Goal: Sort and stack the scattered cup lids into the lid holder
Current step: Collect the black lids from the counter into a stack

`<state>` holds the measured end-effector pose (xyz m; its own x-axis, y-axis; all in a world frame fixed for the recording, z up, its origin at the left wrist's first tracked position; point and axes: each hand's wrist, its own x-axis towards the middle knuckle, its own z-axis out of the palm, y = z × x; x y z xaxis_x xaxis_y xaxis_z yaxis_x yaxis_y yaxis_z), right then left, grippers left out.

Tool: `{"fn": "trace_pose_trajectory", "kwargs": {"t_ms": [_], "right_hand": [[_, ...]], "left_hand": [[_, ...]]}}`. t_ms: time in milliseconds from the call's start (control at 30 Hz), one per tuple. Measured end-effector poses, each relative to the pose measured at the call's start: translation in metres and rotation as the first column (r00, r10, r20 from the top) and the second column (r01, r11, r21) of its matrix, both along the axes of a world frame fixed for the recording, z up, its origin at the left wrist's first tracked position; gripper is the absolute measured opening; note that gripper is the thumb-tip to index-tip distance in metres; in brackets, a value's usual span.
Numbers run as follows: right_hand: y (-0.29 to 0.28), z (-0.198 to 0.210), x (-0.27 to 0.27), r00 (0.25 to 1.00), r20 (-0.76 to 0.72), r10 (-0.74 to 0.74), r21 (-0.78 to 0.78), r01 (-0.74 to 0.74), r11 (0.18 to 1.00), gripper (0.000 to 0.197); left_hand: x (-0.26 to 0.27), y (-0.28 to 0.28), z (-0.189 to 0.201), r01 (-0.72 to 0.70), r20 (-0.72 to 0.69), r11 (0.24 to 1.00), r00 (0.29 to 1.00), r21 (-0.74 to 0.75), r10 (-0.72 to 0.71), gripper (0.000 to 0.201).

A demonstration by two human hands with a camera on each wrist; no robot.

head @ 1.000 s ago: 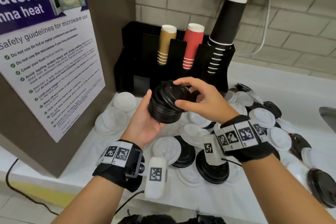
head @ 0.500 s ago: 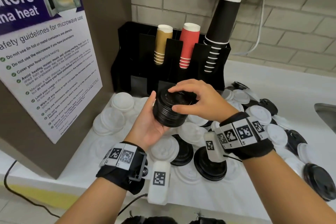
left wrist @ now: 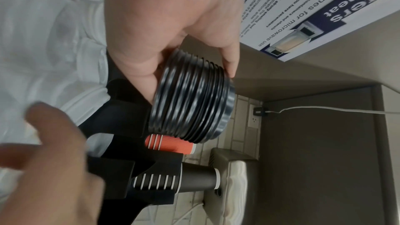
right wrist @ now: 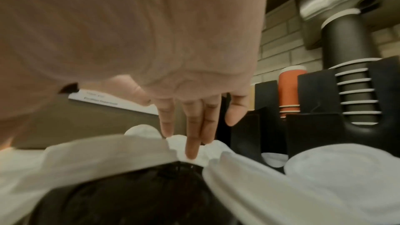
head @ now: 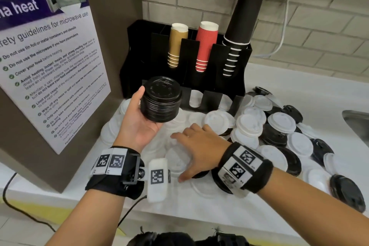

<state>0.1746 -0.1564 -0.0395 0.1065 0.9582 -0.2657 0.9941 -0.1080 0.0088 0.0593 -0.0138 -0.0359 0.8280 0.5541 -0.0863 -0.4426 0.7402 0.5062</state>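
My left hand (head: 139,124) grips a stack of black lids (head: 161,99) in the air, just in front of the black lid holder (head: 215,94); the left wrist view shows the same stack of black lids (left wrist: 192,98) between thumb and fingers. My right hand (head: 191,146) is spread flat, palm down, low over the white lids (head: 249,124) and black lids (head: 275,136) scattered on the counter. In the right wrist view its straight fingers (right wrist: 192,136) point down at white lids (right wrist: 190,145), with a black lid (right wrist: 138,194) below the palm.
The holder carries upside-down stacks of gold cups (head: 177,46), red cups (head: 205,46) and black cups (head: 241,30). A cabinet with a microwave poster (head: 50,56) stands close on the left. A sink edge (head: 357,124) lies at the far right. A white cable (head: 283,26) hangs on the brick wall.
My right hand left the top of the black stack and dropped toward the lids on the counter. The left hand raised the stack and moved it nearer the holder.
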Motion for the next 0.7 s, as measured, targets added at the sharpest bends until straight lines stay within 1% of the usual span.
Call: {"fn": "trace_pose_trajectory", "kwargs": {"t_ms": [67, 133, 200, 267, 300, 367, 433, 467, 533, 600, 633, 700], "right_hand": [[0.010, -0.001, -0.004, 1.000, 0.025, 0.018, 0.002, -0.018, 1.000, 0.097], [0.019, 0.005, -0.003, 1.000, -0.005, -0.025, 0.081, 0.025, 0.996, 0.092], [0.026, 0.016, 0.002, 0.996, -0.029, -0.082, 0.184, 0.086, 0.979, 0.092], [0.028, 0.024, 0.006, 0.996, 0.017, -0.087, 0.203, 0.082, 0.976, 0.094], [0.027, 0.026, 0.007, 0.997, 0.048, -0.060, 0.162, 0.052, 0.985, 0.094], [0.022, 0.026, 0.007, 0.996, 0.082, 0.017, 0.001, -0.017, 1.000, 0.092], [0.016, 0.021, 0.005, 0.993, 0.088, 0.076, -0.151, -0.062, 0.987, 0.092], [0.014, 0.019, 0.004, 0.990, 0.098, 0.098, -0.190, -0.078, 0.979, 0.090], [0.012, 0.015, 0.004, 0.985, 0.115, 0.125, -0.226, -0.096, 0.969, 0.085], [0.012, 0.015, 0.004, 0.991, 0.074, 0.108, -0.236, -0.088, 0.968, 0.080], [0.012, 0.017, 0.005, 0.996, 0.024, 0.082, -0.229, -0.074, 0.971, 0.077], [0.013, 0.024, 0.008, 0.990, -0.143, -0.006, -0.169, -0.019, 0.985, 0.071]], "left_hand": [[-0.003, 0.002, 0.001, -0.009, 0.007, 1.000, 1.000, 0.001, 0.009, 0.040], [-0.006, 0.005, 0.002, -0.026, 0.014, 1.000, 1.000, 0.001, 0.026, 0.044], [-0.010, 0.006, 0.003, -0.031, 0.018, 0.999, 0.999, 0.012, 0.030, 0.045], [-0.013, 0.006, 0.003, -0.031, 0.012, 0.999, 0.999, 0.026, 0.030, 0.044], [-0.015, 0.007, 0.003, -0.036, 0.005, 0.999, 0.999, 0.029, 0.036, 0.046], [-0.018, 0.008, 0.003, -0.045, -0.006, 0.999, 0.999, 0.023, 0.046, 0.053], [-0.021, 0.009, 0.004, -0.050, -0.010, 0.998, 0.999, 0.025, 0.051, 0.057], [-0.021, 0.009, 0.004, -0.055, -0.014, 0.998, 0.998, 0.033, 0.055, 0.058], [-0.021, 0.010, 0.005, -0.067, -0.026, 0.996, 0.997, 0.059, 0.069, 0.059], [-0.020, 0.011, 0.005, -0.073, -0.042, 0.993, 0.996, 0.093, 0.078, 0.059], [-0.019, 0.011, 0.005, -0.074, -0.050, 0.991, 0.996, 0.110, 0.079, 0.058], [-0.017, 0.012, 0.004, -0.069, -0.053, 0.989, 0.996, 0.132, 0.076, 0.057]]}}
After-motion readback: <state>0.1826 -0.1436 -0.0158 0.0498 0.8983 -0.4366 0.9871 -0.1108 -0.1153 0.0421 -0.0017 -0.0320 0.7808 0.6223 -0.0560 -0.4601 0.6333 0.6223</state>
